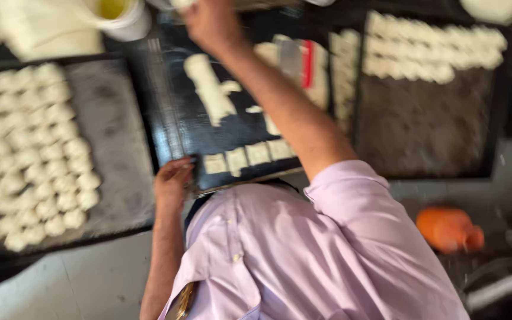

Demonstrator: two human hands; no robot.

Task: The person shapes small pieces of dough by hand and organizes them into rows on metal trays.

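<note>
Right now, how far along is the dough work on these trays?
Done: shaped dough pieces cover much of the left tray; the right tray has rows only at its far end. In hand: cut squares and a dough strip lie on the dark board, left hand at its edge, right hand reaching beyond. Left: filling the right tray.

A glossy black work board [208,133] was seen carrying soft, matt dough strips [211,89]. Dull, floured metal trays [422,124] were noted, and a smooth lilac cloth shirt [321,255] was worn.
</note>
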